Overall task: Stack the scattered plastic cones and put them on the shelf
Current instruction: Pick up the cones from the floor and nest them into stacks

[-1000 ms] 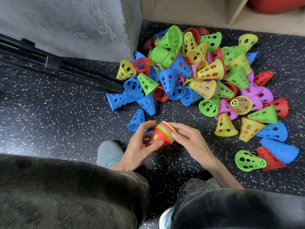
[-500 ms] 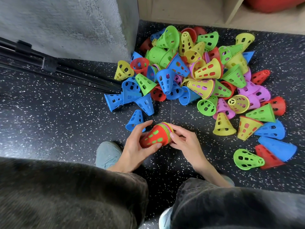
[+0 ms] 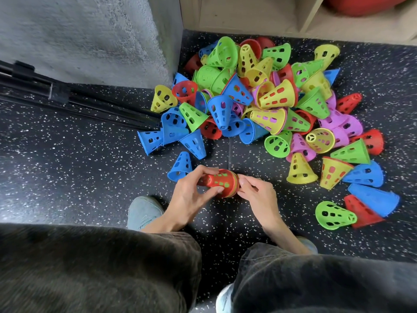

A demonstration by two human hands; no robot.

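- Left hand (image 3: 191,195) curls its thumb and fingers round the narrow end of the red nested stack (image 3: 220,182), which lies on its side just above the speckled floor (image 3: 67,166), wide rim pointing right.
- Right hand (image 3: 257,194) meets that rim from the stack's right, fingertips pinching at the coloured edges; whether it is seating the rims or only steadying them is hard to tell from this angle.
- Step in hand, as I judge it: squaring up the few cones already nested before adding another.
- Just left of and above the stack lies a single blue cone (image 3: 180,166), the nearest loose one.
- Beyond the stack, up and to its right, the loose cone pile (image 3: 259,98) spreads wide, so most of the stacking is not yet done.
- Far above the stack, at the top edge, sits the wooden shelf (image 3: 248,16), well apart from both hands.
- Next move likely calls for one hand to free itself, take a nearby cone such as the blue one, turn it to match the stack's direction and slide it on.
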